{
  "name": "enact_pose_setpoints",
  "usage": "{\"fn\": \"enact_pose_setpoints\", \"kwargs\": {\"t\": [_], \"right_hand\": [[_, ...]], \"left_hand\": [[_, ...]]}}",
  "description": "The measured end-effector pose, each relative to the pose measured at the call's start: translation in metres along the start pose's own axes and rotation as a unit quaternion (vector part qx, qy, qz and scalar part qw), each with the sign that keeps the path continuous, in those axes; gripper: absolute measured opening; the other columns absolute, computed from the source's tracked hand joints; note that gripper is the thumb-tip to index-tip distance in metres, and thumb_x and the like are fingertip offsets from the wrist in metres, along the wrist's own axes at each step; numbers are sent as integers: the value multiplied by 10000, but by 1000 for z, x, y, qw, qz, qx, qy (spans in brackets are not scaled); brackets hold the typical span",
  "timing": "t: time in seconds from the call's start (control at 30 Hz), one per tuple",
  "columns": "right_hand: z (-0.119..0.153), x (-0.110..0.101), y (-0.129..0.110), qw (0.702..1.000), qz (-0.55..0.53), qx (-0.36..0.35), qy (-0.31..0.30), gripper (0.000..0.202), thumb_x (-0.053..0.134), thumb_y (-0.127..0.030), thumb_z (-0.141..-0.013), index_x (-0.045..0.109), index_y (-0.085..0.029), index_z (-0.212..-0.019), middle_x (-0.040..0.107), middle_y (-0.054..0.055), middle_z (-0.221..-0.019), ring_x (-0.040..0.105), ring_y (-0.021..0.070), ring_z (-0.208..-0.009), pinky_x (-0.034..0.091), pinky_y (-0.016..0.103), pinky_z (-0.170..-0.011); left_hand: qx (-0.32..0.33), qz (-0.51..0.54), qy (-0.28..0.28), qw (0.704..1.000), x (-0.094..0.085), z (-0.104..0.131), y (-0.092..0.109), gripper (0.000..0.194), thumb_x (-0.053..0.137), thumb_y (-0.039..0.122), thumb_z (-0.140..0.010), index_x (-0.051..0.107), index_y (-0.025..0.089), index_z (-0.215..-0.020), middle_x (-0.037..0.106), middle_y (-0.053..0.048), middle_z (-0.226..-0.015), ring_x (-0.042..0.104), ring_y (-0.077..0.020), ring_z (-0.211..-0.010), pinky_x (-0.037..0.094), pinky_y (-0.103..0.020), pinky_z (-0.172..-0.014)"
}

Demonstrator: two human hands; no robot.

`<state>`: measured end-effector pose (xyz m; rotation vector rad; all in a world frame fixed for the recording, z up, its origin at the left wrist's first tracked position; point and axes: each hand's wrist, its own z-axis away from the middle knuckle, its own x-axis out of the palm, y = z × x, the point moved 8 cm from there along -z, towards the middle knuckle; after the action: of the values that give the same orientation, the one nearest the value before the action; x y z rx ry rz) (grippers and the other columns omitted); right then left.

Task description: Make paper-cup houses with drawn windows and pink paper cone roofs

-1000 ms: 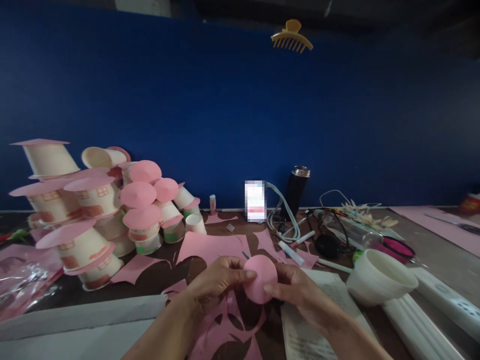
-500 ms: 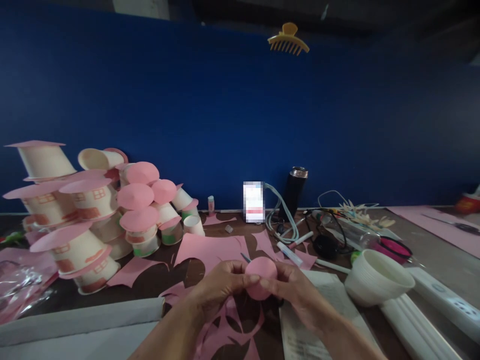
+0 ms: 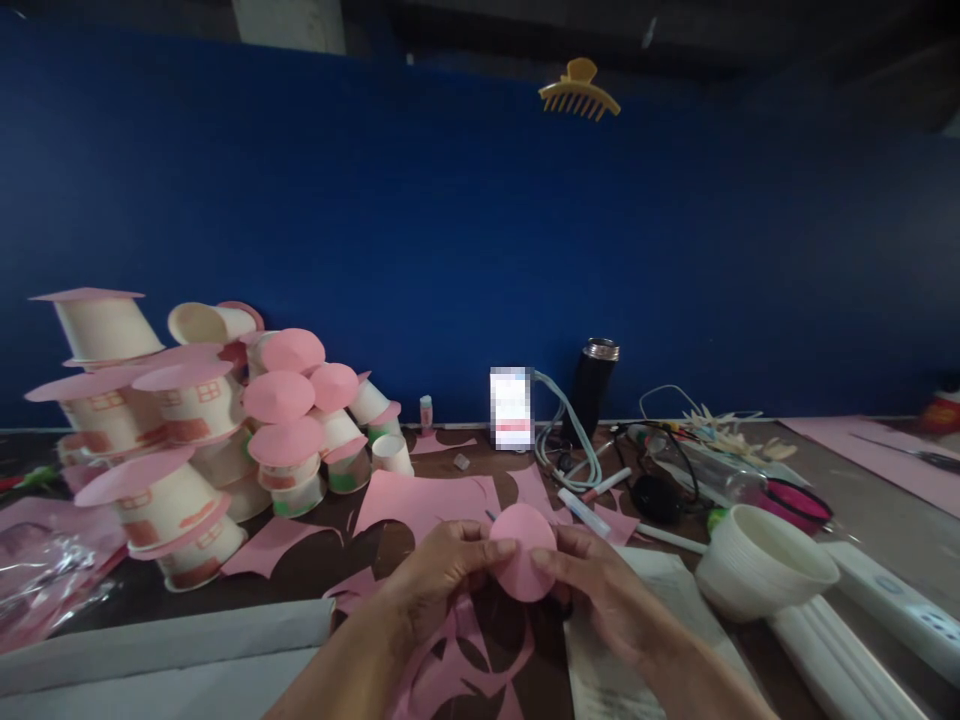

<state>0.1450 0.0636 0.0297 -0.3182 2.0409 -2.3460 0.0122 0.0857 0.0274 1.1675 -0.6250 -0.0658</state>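
A pink paper disc [image 3: 523, 560] is held up between my two hands, above the table. My left hand [image 3: 450, 565] pinches its left edge, thumb on the front face. At the right edge my right hand [image 3: 585, 570] grips it the same way, fingers behind the paper. The disc looks like a shallow cone, its centre slightly raised. Cut pink paper scraps [image 3: 457, 660] lie beneath my hands. Behind the disc is a larger pink sheet [image 3: 420, 505] with round cut-outs. Part of a dark object shows just under the right hand, too hidden to name.
Decorated paper cups with pink cone roofs [image 3: 176, 400] are stacked at the left. To the right stand nested white cups [image 3: 765, 560] on their side, a power strip [image 3: 900, 600] and printed paper [image 3: 630, 640]. A phone [image 3: 512, 408] and black flask [image 3: 592, 390] stand by the blue partition.
My thumbs have moved apart toward the disc's sides, so more of its face shows. Both hands still hold it. The whole view has shifted slightly.
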Motion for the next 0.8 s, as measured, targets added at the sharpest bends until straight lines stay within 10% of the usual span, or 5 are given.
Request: {"fn": "enact_pose_setpoints", "kwargs": {"t": [0.8], "right_hand": [[-2,-2,1,997,-81,-17,-5,170,714,-313,-763,675,-162,-830,595,-4,-740,428,66,-558,322,194,-501]], "left_hand": [[6,46,52,998,-5,2,1,303,823,353,-598,696,130,-760,640,-25,-706,568,-114,-657,421,-218,-594]]}}
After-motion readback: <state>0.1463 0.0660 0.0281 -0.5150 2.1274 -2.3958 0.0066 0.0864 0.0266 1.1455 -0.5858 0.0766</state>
